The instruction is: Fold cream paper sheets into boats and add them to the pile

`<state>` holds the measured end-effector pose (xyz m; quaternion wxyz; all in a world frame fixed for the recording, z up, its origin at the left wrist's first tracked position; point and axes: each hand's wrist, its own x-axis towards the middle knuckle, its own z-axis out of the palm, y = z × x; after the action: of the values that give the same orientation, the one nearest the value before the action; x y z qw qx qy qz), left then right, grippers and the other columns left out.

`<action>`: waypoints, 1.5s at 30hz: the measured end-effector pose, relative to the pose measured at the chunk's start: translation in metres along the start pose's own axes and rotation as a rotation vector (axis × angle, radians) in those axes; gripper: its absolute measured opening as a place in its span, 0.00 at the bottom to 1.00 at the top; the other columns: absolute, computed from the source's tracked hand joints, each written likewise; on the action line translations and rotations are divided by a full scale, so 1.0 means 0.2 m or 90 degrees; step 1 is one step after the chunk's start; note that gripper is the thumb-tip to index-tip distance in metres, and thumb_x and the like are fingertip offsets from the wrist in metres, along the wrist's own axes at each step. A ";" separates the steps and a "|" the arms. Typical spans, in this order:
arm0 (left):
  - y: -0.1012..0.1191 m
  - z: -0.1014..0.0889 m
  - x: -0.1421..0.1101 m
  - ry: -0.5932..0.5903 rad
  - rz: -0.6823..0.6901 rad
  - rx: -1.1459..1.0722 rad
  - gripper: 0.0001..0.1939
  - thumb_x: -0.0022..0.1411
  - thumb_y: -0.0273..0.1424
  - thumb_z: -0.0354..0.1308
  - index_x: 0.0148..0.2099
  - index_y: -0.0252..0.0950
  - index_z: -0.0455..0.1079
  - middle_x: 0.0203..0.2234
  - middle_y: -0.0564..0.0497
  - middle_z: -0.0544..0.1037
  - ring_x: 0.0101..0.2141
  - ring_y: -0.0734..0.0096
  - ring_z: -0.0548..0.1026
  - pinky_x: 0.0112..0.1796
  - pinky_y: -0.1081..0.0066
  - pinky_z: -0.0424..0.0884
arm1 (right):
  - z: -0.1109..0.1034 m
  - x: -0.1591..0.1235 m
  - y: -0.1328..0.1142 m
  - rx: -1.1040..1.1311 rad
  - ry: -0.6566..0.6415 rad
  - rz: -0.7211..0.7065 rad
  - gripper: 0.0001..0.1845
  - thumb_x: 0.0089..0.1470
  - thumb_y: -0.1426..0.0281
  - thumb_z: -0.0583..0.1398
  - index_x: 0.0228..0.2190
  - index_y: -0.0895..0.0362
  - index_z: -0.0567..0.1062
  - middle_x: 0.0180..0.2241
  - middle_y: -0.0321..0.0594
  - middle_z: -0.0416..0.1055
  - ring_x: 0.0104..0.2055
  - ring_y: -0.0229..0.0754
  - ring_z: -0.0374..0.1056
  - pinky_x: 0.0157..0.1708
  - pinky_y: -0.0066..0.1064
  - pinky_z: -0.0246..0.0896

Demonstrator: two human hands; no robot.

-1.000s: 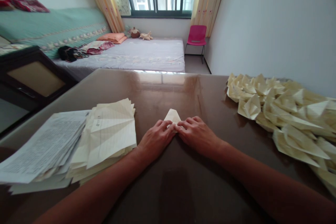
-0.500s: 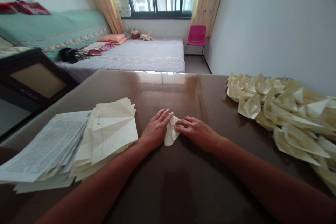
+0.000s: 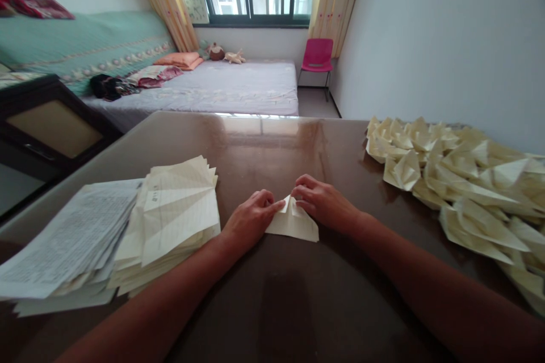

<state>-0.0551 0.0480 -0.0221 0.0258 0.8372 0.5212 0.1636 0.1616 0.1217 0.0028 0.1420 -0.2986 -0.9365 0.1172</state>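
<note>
A piece of folded cream paper (image 3: 293, 226) lies on the brown glossy table (image 3: 255, 153), spread into a wide shape with a pointed top. At its upper left edge, my left hand (image 3: 254, 214) pinches the paper between thumb and curled fingers. My right hand (image 3: 322, 202) grips the upper right side, fingers bent over the fold near the tip. Parts of the paper's upper edges are hidden under my fingers.
Left of my hands lies a stack of cream lined sheets (image 3: 179, 215), overlapping a stack of printed paper (image 3: 72, 238). Several folded paper boats (image 3: 472, 176) are heaped at the right. Beyond the table are a bed (image 3: 247, 88) and a pink chair (image 3: 318, 55).
The narrow folded paper has been opened out into a wider shape. My left hand went from lying flat on it to pinching its edge; my right hand moved slightly up.
</note>
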 end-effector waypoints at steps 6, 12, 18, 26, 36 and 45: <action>0.08 -0.02 -0.01 -0.060 0.005 0.081 0.18 0.66 0.27 0.47 0.57 0.41 0.64 0.38 0.49 0.69 0.38 0.67 0.67 0.35 0.73 0.70 | -0.06 -0.02 0.00 0.040 -0.099 -0.028 0.16 0.53 0.58 0.62 0.40 0.54 0.76 0.38 0.40 0.72 0.41 0.41 0.67 0.42 0.31 0.61; 0.05 0.01 0.03 -0.011 -0.015 0.091 0.19 0.67 0.26 0.44 0.59 0.40 0.62 0.42 0.48 0.70 0.41 0.66 0.68 0.38 0.70 0.71 | 0.00 -0.01 0.01 0.022 -0.044 -0.032 0.14 0.60 0.63 0.57 0.43 0.56 0.75 0.43 0.43 0.72 0.46 0.42 0.65 0.48 0.34 0.60; 0.04 -0.03 0.03 -0.014 0.030 0.103 0.17 0.68 0.40 0.47 0.53 0.38 0.68 0.44 0.47 0.73 0.44 0.63 0.67 0.42 0.66 0.72 | 0.05 0.00 0.04 0.008 0.001 -0.041 0.15 0.62 0.61 0.53 0.42 0.54 0.76 0.44 0.40 0.73 0.46 0.42 0.63 0.48 0.34 0.60; 0.12 -0.09 0.02 -0.112 0.084 0.216 0.14 0.67 0.30 0.49 0.52 0.29 0.68 0.45 0.42 0.74 0.45 0.59 0.70 0.42 0.63 0.71 | -0.05 -0.02 -0.05 -0.116 -0.094 -0.085 0.25 0.58 0.53 0.55 0.49 0.57 0.73 0.50 0.47 0.71 0.50 0.50 0.62 0.49 0.43 0.53; 0.13 -0.07 0.01 -0.100 0.083 0.217 0.20 0.66 0.36 0.52 0.54 0.27 0.66 0.50 0.39 0.72 0.51 0.56 0.68 0.47 0.61 0.68 | -0.02 -0.01 -0.16 -0.234 -0.112 -0.089 0.14 0.60 0.70 0.52 0.41 0.62 0.74 0.39 0.50 0.74 0.41 0.47 0.67 0.43 0.40 0.48; 0.10 -0.10 0.02 -0.108 0.082 0.148 0.14 0.68 0.35 0.50 0.49 0.34 0.69 0.46 0.46 0.74 0.48 0.61 0.69 0.47 0.63 0.69 | -0.06 -0.01 -0.14 -0.190 -0.127 -0.075 0.14 0.59 0.68 0.53 0.42 0.59 0.74 0.40 0.47 0.75 0.44 0.48 0.67 0.44 0.39 0.47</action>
<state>-0.0421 0.0401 0.0014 -0.0380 0.8770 0.4780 0.0320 0.1521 0.0989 0.0215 0.0094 -0.2477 -0.9688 -0.0025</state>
